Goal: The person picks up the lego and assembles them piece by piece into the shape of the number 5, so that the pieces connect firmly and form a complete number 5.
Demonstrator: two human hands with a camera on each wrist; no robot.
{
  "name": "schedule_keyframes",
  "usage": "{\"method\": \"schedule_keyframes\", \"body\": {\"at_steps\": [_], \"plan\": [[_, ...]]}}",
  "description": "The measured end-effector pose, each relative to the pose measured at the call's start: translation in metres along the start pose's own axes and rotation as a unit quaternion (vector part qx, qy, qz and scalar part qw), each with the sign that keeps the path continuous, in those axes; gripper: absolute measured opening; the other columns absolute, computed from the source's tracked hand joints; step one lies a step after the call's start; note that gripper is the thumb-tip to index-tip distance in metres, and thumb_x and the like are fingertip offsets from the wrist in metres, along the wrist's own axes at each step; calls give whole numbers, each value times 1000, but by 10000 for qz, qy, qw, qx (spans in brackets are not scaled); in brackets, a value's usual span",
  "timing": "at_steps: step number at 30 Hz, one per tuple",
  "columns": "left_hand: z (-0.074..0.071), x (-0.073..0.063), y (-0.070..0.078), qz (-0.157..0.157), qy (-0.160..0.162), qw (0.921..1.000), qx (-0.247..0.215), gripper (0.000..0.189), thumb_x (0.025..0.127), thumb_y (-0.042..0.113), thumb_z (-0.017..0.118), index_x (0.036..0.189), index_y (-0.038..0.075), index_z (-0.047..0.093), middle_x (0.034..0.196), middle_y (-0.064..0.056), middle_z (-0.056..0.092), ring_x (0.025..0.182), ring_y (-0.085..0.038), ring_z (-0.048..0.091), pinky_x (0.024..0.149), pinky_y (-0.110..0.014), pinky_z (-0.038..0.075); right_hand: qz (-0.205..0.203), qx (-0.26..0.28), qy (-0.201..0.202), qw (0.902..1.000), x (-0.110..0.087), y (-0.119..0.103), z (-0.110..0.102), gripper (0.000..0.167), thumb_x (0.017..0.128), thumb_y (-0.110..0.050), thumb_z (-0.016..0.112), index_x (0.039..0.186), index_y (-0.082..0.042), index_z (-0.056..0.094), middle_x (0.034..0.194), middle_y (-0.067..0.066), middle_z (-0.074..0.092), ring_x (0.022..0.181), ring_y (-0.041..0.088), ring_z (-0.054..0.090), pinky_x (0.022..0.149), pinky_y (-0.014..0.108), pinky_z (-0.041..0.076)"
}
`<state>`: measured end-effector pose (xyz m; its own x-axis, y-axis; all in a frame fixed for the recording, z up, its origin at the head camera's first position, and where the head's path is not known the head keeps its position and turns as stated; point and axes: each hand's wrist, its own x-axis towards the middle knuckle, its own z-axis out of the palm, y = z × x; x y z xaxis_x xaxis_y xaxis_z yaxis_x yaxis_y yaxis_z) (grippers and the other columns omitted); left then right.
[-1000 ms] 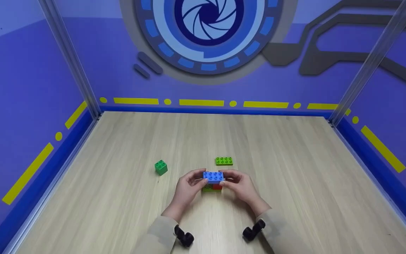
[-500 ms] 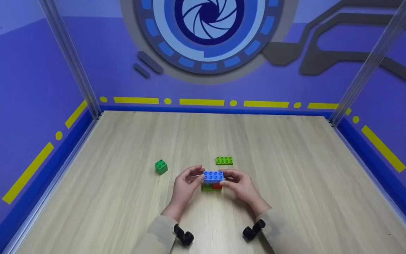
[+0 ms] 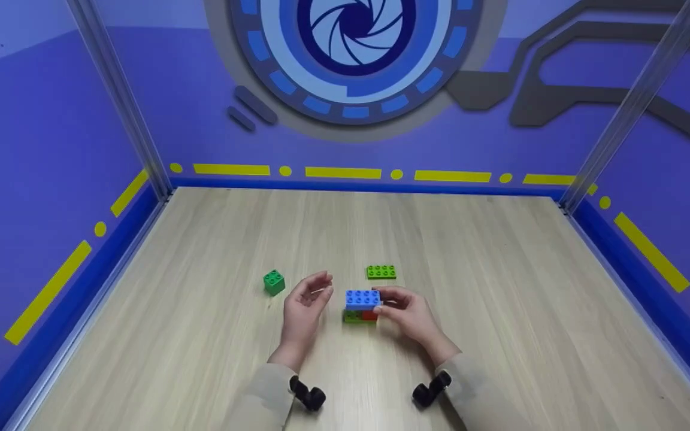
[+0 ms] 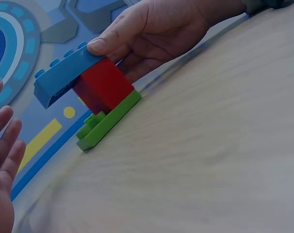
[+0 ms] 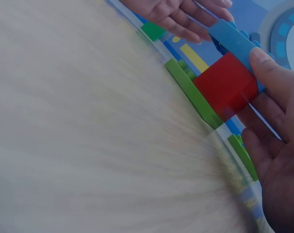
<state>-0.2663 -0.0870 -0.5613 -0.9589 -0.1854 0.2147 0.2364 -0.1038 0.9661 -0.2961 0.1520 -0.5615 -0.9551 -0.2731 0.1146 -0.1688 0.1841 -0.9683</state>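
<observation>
A small stack of toy building bricks stands on the table in front of me. Its base is a flat lime green brick [image 4: 110, 124], a red brick [image 4: 106, 85] sits on the right half of that, and a blue brick [image 3: 362, 298] lies across the top, overhanging to the left. With thumb and fingers my right hand [image 3: 408, 314] holds the blue brick by its right end. My left hand [image 3: 304, 311] is apart from the stack, to its left, fingers relaxed and nothing in them. Left of that hand is a dark green brick [image 3: 274, 282].
Behind the stack a second flat lime green brick [image 3: 381, 272] lies on the wooden table [image 3: 471, 257]. Blue printed walls [image 3: 351, 149] enclose the table at the back and both sides, with metal posts at the corners.
My left hand has let go of the blue brick's left end and moved away to the left. The right hand and the stack have stayed in place.
</observation>
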Motion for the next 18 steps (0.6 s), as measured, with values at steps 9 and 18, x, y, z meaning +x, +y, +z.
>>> {"method": "schedule_keyframes", "body": {"at_steps": [9,18], "plan": [[-20,4,8,161,387,9989,232,37,98,18,71,133,10,64,130,-6,70,122,-17,65,100,-20,55,-11,-1,5,10000,0,0,0,41,87,-7,81,125,3,70,121,22,72,104,10,68,92,16,55],[-43,12,14,683,1240,9898,-176,38,99,11,69,134,2,62,128,-14,68,114,-10,66,97,-19,55,-78,-2,-41,10000,0,0,0,40,88,-9,81,125,3,70,122,22,72,106,11,68,98,24,57]]}}
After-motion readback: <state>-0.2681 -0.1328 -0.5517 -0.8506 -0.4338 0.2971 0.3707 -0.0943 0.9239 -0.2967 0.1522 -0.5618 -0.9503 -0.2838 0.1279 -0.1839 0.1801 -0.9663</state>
